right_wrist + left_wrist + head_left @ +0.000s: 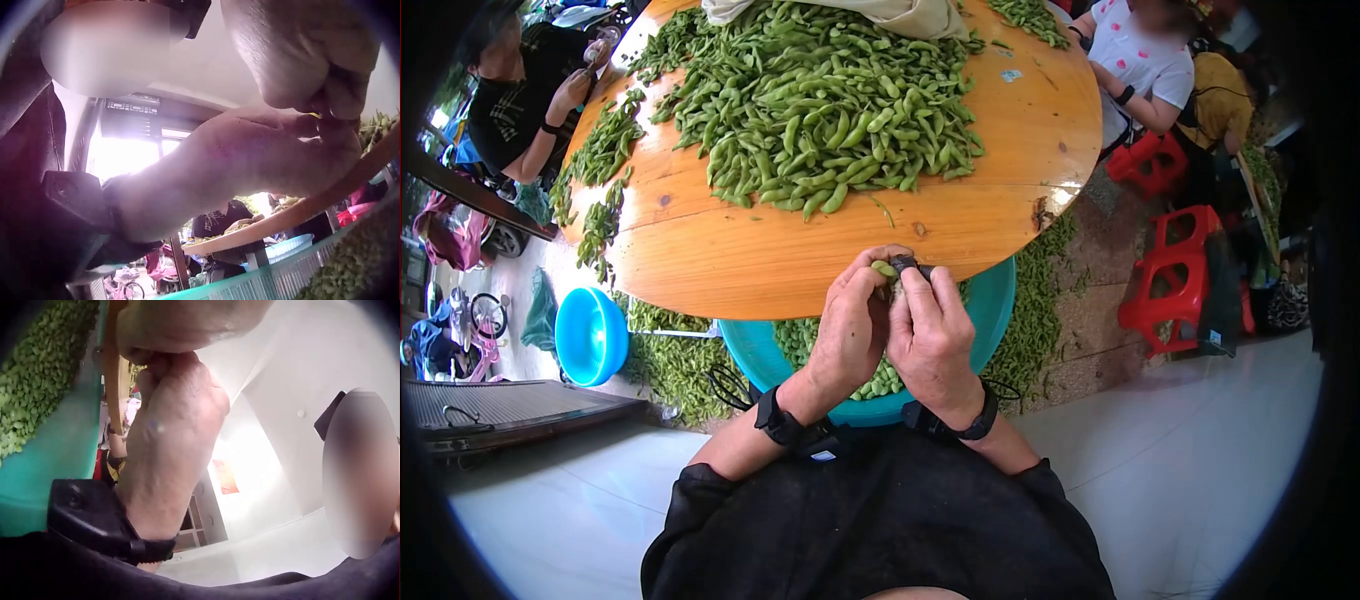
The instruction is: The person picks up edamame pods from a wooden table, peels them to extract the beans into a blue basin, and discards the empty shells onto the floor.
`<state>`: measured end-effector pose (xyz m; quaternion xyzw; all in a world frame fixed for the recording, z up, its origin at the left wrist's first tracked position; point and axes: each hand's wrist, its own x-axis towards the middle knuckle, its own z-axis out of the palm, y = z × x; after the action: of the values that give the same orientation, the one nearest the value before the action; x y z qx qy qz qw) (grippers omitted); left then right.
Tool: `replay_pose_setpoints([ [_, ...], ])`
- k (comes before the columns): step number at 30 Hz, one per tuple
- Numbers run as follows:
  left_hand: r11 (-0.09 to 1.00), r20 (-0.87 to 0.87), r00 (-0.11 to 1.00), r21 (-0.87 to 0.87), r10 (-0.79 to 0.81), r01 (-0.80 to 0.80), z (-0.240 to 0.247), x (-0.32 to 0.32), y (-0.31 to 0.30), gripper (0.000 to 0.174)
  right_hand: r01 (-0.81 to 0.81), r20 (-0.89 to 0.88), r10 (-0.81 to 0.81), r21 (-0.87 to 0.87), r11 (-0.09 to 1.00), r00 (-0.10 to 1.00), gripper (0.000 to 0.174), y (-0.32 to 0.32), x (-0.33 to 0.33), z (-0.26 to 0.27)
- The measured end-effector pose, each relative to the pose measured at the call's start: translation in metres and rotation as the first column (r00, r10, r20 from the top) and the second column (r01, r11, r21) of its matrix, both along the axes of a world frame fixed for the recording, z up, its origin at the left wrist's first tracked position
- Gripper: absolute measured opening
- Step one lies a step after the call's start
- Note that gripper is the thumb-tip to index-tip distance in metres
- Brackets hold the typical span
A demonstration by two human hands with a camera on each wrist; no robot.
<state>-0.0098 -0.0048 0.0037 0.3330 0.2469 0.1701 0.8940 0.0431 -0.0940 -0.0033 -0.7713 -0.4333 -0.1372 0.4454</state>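
A green bean pod (884, 268) is pinched between the thumb and fingers of my left hand (850, 325) at the table's near edge. Curled in against it, my right hand (932, 345) grips the pod's other end; something dark (908, 264) covers a fingertip there. Below both hands, a teal basin (996, 310) holds shelled green beans (882, 382). The left wrist view shows the beans (37, 375) and basin (62, 469) beside my hands. In the right wrist view the two hands meet, hiding most of the pod.
A large heap of pods (830, 110) lies on the round wooden table (730, 255), with a pale cloth (910, 15) behind. More pods (685, 375) cover the floor. A blue basin (590, 337) stands left, red stools (1180, 280) right. People sit at both sides.
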Motion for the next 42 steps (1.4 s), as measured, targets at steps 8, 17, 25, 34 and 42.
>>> replay_pose_setpoints([
  [8,0.988,0.182,0.983,-0.155,0.003,0.026,-0.019,-0.004,0.001,0.025,-0.067,0.026,0.065,0.06,0.996,0.998,0.025,-0.001,0.007,0.003],
  [17,0.979,0.063,0.977,0.013,-0.204,0.203,-0.014,-0.017,0.017,0.021,-0.177,-0.848,0.412,0.373,0.911,0.333,0.019,-0.026,0.037,0.01],
  [25,0.974,0.099,0.97,-0.025,-0.222,0.225,-0.014,-0.021,0.017,0.022,-0.119,-0.829,0.557,0.558,0.821,-0.048,0.02,-0.031,0.054,-0.007],
  [34,0.991,0.139,0.988,-0.11,-0.061,0.076,-0.016,-0.02,0.013,0.014,-0.139,-0.085,0.144,0.062,0.988,0.986,0.02,-0.011,0.006,0.014],
  [42,0.983,0.169,0.972,-0.053,-0.163,0.174,-0.024,-0.026,0.012,0.022,-0.192,-0.564,0.264,0.185,0.964,0.782,0.014,-0.028,0.022,0.015],
])
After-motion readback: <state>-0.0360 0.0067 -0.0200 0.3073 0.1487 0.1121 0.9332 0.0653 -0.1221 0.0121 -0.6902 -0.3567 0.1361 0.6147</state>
